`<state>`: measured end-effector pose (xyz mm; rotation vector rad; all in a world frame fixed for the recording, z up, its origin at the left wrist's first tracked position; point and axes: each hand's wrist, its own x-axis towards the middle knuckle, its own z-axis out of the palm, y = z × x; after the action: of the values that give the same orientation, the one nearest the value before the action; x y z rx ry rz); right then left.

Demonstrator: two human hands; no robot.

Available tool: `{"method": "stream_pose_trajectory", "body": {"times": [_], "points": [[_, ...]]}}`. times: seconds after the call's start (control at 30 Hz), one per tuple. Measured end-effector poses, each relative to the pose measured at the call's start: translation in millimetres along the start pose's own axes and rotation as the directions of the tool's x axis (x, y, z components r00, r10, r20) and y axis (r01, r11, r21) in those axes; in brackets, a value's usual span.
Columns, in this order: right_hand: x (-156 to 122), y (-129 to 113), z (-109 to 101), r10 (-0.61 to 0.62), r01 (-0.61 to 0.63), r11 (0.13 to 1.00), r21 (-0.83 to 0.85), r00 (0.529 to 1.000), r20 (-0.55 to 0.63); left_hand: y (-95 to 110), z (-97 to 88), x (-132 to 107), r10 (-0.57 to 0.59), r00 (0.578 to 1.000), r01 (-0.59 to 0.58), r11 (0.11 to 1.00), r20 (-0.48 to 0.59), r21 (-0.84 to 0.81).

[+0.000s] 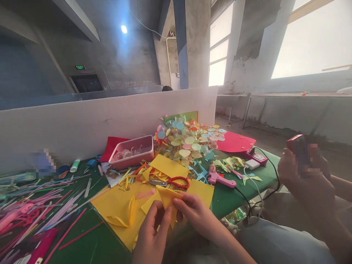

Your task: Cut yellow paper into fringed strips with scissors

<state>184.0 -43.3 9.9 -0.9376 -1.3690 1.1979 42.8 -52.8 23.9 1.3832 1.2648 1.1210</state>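
Observation:
Between my two hands is a folded piece of yellow paper (166,196), held above the near edge of the table. My left hand (156,223) pinches its lower left part between thumb and fingers. On the other side, the thumb and fingers of my right hand (189,209) press its right edge. Just beyond lie scissors (173,182) with red handles, resting on yellow paper scraps. Under and around them spread yellow sheets (118,198), one with a curled strip on it. Part of the held paper is hidden by my fingers.
A pink hot glue gun (220,178) lies to the right with its cord. Behind are a pink bin (132,152) and a heap of paper discs and clear cups (187,139). Colored sticks (55,212) cover the left. A seated person's hands (305,165) hold a phone at right.

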Motion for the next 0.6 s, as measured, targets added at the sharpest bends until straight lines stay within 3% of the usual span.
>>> {"method": "stream_pose_trajectory", "body": {"times": [0.13, 0.4, 0.6], "points": [[1.0, 1.8, -0.6, 0.028, -0.028, 0.999, -0.018, 0.999, 0.014, -1.6, 0.1, 1.9, -0.057, 0.996, 0.055, 0.998, -0.068, -0.034], [0.4, 7.2, 3.8, 0.088, -0.092, 0.995, -0.046, 0.993, -0.073, -2.9, -0.2, 3.8, -0.047, 0.999, 0.048, 0.998, 0.016, -0.042], [-4.6, 1.8, -0.1, 0.062, -0.084, 0.986, -0.145, 0.986, -0.153, 0.2, 0.3, 5.6, -0.047, 0.990, 0.030, 0.991, -0.135, -0.129]]}}
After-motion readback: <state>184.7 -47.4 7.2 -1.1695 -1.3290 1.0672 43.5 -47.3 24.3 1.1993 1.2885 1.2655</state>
